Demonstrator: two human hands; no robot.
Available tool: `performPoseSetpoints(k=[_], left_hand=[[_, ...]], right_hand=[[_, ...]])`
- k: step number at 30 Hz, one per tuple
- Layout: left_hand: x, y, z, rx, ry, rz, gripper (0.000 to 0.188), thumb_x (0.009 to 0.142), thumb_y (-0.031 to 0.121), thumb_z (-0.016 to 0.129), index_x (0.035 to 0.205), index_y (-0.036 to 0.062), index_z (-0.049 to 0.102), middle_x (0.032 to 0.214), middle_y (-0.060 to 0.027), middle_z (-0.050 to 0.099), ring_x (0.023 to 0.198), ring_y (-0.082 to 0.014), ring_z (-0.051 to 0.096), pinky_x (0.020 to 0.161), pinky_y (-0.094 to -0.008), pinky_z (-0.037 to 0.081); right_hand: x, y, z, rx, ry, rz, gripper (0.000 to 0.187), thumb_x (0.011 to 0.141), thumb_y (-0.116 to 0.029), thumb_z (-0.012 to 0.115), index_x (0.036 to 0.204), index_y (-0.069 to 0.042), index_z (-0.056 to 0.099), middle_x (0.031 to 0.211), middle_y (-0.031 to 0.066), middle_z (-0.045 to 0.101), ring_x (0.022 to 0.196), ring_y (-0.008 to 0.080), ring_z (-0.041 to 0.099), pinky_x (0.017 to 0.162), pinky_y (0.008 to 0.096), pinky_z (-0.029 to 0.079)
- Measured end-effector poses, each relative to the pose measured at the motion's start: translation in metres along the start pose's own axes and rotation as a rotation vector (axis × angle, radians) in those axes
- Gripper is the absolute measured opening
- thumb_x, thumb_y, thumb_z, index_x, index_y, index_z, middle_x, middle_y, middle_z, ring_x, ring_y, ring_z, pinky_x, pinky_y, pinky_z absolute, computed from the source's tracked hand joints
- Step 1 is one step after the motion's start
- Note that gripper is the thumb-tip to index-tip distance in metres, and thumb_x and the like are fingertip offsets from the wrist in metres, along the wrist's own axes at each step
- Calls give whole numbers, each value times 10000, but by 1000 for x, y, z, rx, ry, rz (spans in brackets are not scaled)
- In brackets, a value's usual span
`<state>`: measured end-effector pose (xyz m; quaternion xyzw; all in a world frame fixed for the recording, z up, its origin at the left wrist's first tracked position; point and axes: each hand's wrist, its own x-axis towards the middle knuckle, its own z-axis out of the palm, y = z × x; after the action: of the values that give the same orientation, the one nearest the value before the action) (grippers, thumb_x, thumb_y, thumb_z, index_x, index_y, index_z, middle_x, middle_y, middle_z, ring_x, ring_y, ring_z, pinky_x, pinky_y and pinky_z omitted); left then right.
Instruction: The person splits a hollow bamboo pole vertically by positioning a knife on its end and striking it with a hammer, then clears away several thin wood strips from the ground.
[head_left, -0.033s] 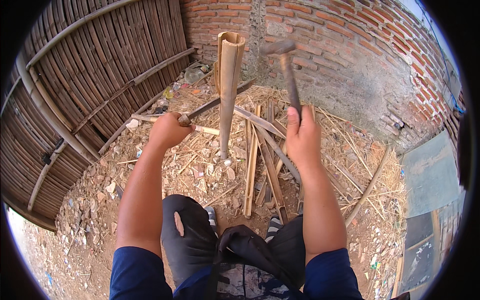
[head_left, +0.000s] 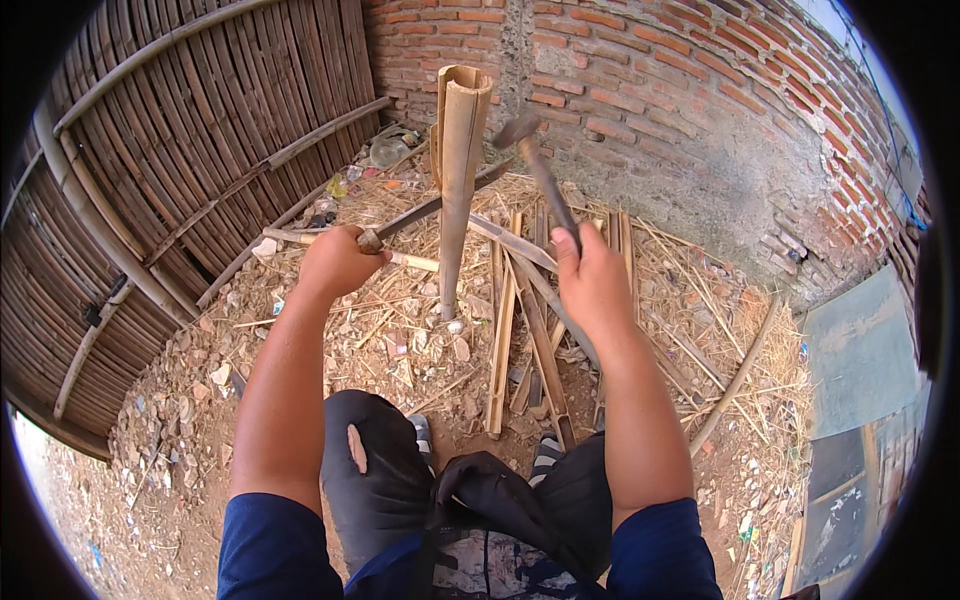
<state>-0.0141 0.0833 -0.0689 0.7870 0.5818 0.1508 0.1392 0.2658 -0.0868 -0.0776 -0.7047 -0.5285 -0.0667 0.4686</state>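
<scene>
My left hand [head_left: 343, 262] is closed round the handle of a machete [head_left: 412, 214]. Its dark blade runs through the split of an upright bamboo pole [head_left: 459, 170], and the tip sticks out on the right side. The pole is cracked open along its top and its lower end rests on the ground. My right hand [head_left: 594, 277] grips the dark handle of a hammer [head_left: 545, 180]. The hammer's head is raised just above and right of the machete tip, apart from it.
Split bamboo strips [head_left: 541, 345] lie fanned out before my feet. A bamboo fence [head_left: 180, 150] stands at left, a brick wall [head_left: 690, 130] behind. Stones, straw and litter cover the ground. Grey sheets [head_left: 862, 345] lean at right.
My right hand and the hammer have moved left, with the hammer head slightly lower and nearer the pole and the machete tip. My left hand, the machete and the pole look nearly unmoved.
</scene>
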Motion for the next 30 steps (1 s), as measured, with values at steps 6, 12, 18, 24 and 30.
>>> performPoseSetpoints(k=[6,12,18,24,30], left_hand=[[6,-8,-1,14,-4,-7,542,809,485,820,1092,28,748,942,-174,751,872,-317,723,826,-435,548],[9,0,0,19,52,19,551,804,493,817,1078,21,743,988,-200,749,955,-352,719,849,-446,554],[6,4,-4,71,15,4,522,819,503,801,1048,37,747,1009,-185,754,972,-358,718,850,-457,563],[6,5,1,66,15,-11,530,827,491,792,1027,5,723,991,-205,745,981,-372,713,862,-459,553],[-1,11,-7,121,-8,-8,523,836,478,787,1037,0,722,1010,-207,748,1008,-364,715,891,-455,559]], right_hand=[[28,-14,-19,-23,-30,-10,414,1058,-422,552,946,-25,586,639,175,616,569,387,620,550,506,449],[19,7,11,-223,-128,11,436,1056,-438,542,973,-11,572,682,204,650,620,413,655,559,507,472],[47,-16,-13,-187,-163,-5,479,1058,-441,534,909,7,615,682,216,649,676,415,668,624,509,492],[23,0,13,-245,-174,42,474,1067,-434,514,924,11,593,694,216,654,638,413,667,601,521,495],[49,-18,-14,-246,-275,47,477,1064,-434,521,894,6,594,705,200,659,655,399,664,627,493,498]])
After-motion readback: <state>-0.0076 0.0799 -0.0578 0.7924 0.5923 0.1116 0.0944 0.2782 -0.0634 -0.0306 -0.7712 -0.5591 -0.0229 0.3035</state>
